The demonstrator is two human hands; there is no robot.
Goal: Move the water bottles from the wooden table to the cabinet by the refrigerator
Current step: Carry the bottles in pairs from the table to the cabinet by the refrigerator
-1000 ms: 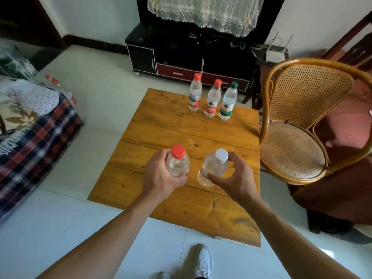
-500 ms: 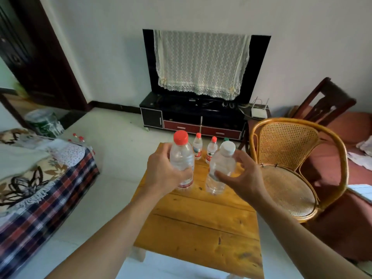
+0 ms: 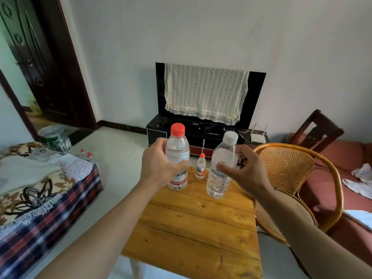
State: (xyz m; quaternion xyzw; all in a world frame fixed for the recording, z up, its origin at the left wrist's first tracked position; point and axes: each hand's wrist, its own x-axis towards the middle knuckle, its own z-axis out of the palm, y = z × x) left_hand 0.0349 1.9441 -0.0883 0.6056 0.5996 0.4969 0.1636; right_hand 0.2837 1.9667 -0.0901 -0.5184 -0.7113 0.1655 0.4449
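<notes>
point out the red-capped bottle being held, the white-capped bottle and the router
red-capped bottle (image 3: 177, 152): head view, clear upper body
white-capped bottle (image 3: 218, 183): head view, lower body below the fingers
router (image 3: 258, 139): head view, white casing

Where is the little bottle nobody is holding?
The small red-capped bottle stands at the far end of the wooden table, seen between the two held bottles, in front of the TV stand.

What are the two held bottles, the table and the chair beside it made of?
Red-capped bottle and white-capped bottle: clear, thin plastic by the look, see-through ribbed walls. Table: glossy wooden planks with visible grain and knots. Chair: probably rattan, bent frame with woven cane back.
</notes>
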